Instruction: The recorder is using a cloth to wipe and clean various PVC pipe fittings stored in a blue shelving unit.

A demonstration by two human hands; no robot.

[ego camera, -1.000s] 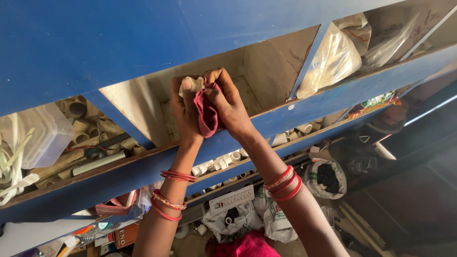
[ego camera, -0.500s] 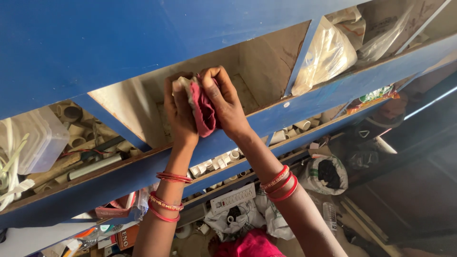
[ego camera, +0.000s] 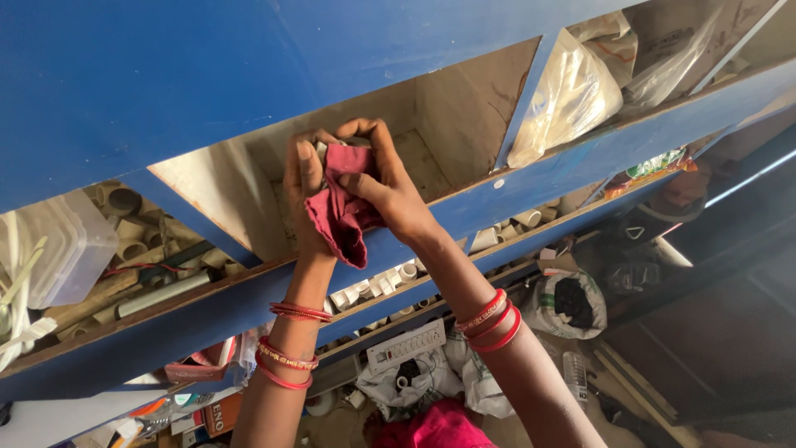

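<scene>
Both my hands are raised in front of an open compartment [ego camera: 448,124] of a blue shelf unit [ego camera: 207,66]. My left hand [ego camera: 303,195] and my right hand [ego camera: 383,187] together grip a dark red cloth [ego camera: 340,207], which hangs down between them. A small pale object [ego camera: 321,149], mostly hidden, sits at the top of my left hand's fingers under the cloth. Red bangles ring both wrists.
The left compartment holds pale pipe fittings [ego camera: 124,241] and a clear plastic box [ego camera: 58,249]. To the right are clear plastic bags [ego camera: 564,99]. The lower shelf carries small white fittings [ego camera: 373,286]. Below lie sacks [ego camera: 572,303] and a white switch board [ego camera: 406,344].
My two hands have moved a little to the left and down with the red cloth, and my right hand has folded further over it.
</scene>
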